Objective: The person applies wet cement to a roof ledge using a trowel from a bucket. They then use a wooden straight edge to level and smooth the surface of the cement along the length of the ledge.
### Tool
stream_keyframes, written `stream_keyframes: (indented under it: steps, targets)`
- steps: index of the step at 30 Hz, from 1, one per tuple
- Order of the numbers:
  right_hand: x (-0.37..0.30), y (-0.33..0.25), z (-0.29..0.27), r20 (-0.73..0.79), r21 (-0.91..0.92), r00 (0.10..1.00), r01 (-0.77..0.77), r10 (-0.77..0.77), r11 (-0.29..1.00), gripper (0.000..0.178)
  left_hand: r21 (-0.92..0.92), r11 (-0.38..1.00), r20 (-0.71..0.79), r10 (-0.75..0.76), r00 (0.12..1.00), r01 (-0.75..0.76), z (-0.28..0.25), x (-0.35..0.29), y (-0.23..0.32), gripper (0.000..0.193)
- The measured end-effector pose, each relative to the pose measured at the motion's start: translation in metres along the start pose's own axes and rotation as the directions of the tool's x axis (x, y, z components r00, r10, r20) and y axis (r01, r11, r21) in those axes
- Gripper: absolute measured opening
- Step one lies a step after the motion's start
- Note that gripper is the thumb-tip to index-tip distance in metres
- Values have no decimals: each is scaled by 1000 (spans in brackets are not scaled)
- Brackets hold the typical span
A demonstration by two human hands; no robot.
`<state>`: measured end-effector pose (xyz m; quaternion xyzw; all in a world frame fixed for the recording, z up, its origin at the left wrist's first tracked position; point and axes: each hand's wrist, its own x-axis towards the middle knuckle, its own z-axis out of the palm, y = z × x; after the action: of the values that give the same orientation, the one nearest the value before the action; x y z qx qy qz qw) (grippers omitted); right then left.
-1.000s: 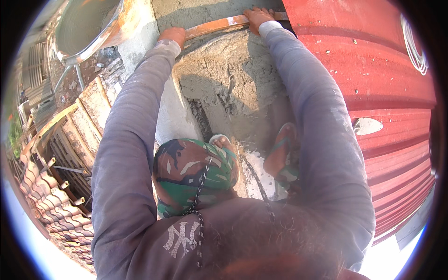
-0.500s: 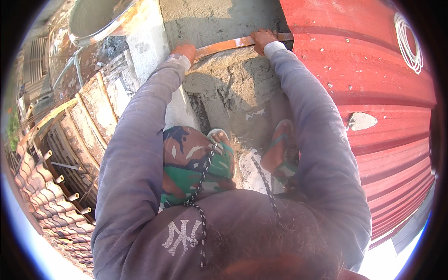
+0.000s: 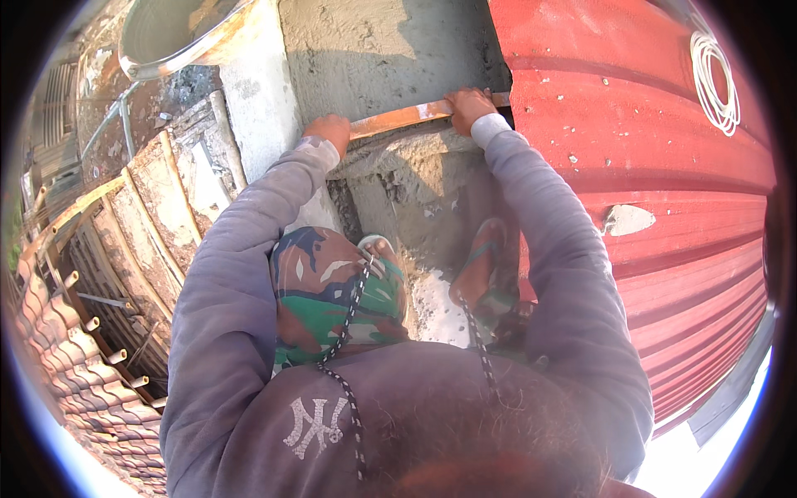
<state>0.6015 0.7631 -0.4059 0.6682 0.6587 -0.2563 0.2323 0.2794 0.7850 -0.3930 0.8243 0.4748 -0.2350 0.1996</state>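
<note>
— Hands? Where's each one?
— Both on the wooden strip (image 3: 407, 118). Left hand (image 3: 330, 133) curled over its lower end, right hand (image 3: 467, 106) closed over the higher end, fingers wrapped across the top.
— And the strip itself?
— Lies tilted across the wet cement ledge (image 3: 415, 187), spanning between the two grips, touching the grey wall (image 3: 382, 50) just above.
— Around them?
— Red ribbed sheet (image 3: 656, 166) just right of the right grip. Round basin (image 3: 166, 33) well left of the left grip.

Grey-purple hoodie (image 3: 398, 415), long sleeves, white emblem on chest, black-and-white speckled drawcords. White cuff under right sleeve (image 3: 488, 128). Camouflage trousers (image 3: 332, 290), green, brown, black. Sandals (image 3: 490, 266) on feet.
</note>
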Motion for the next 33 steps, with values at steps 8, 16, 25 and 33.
stream_keyframes:
  steps: [8,16,25,33]
  targets:
    - [126,4,-67,-439,98,892,-69,105,993,55,41,990,-225,-122,967,135,-65,129,-73,26]
    - [80,7,-29,-267,148,959,-54,93,988,53,-25,994,2,-108,994,108,-44,95,-40,26]
    - [39,6,-7,-442,117,897,31,24,993,53,-81,993,51,-78,996,82,-31,64,-16,28]
    - [202,40,-75,-658,-17,745,127,-107,992,35,-173,957,-375,-284,882,234,-52,186,-81,31]
